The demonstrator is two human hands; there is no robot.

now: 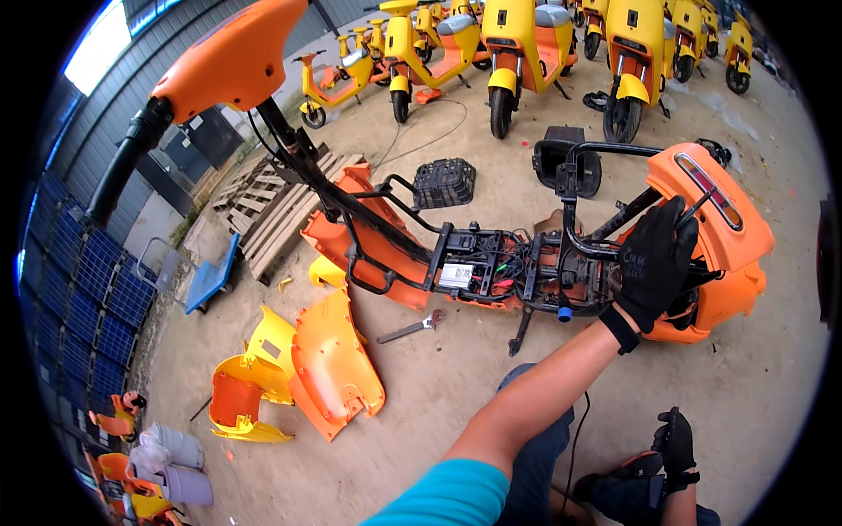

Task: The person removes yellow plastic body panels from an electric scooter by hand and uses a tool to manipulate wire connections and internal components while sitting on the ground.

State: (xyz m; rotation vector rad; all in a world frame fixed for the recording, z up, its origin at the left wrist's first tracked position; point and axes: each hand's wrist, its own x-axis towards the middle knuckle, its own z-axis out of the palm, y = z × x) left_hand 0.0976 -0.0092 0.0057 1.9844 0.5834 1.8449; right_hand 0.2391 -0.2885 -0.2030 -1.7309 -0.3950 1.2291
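An orange electric scooter frame (491, 263) stands stripped in front of me, its wiring bare in the middle. My left hand (653, 263), in a black glove, reaches to its rear end. Its fingers are closed around a thin dark rod (699, 207), which points at the orange tail cover (719, 230) with its long light strip. What kind of tool the rod is cannot be made out. At the lower right my right hand (675, 443), also gloved in black, is away from the scooter. Its fingers are partly apart and I see nothing in them.
An adjustable wrench (412, 328) and loose orange panels (335, 364) and yellow panels (274, 337) lie on the ground to the left. Beyond the frame are a black basket (444, 182), wooden pallets (276, 210), a blue trolley (213, 274) and rows of yellow scooters (513, 35).
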